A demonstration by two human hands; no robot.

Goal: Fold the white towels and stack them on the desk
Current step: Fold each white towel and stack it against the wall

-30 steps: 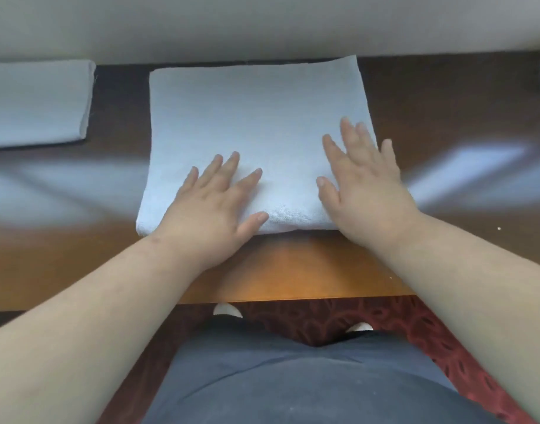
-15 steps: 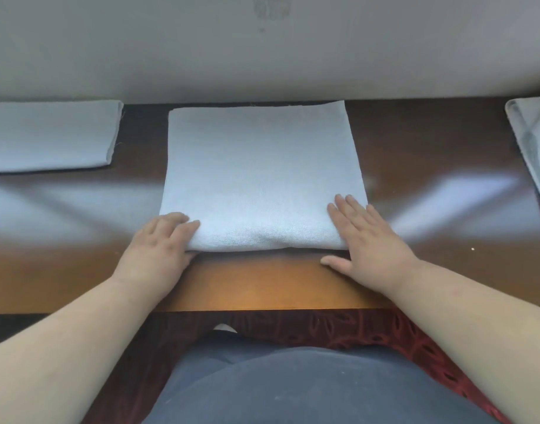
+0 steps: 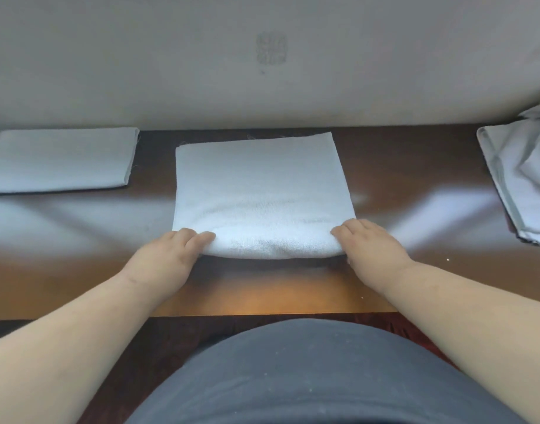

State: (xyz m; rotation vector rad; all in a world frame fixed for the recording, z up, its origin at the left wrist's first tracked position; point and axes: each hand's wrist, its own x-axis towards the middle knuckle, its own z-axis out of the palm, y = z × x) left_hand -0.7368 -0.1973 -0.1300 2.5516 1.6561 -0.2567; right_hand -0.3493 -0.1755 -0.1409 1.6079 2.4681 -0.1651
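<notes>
Both hands, the left hand (image 3: 167, 255) and right hand (image 3: 369, 243), had slid from flat pressing to gripping the near corners of the centre towel (image 3: 259, 191), probably starting the next fold.

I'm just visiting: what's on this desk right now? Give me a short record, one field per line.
surface: dark wooden desk
middle towel: white towel, folded square, lying flat
left hand: left hand grips the towel's near left corner
right hand: right hand grips the near right corner
far left: folded towel, lying flat, apart from the hands
far right: loose towels, rumpled, not folded
</notes>
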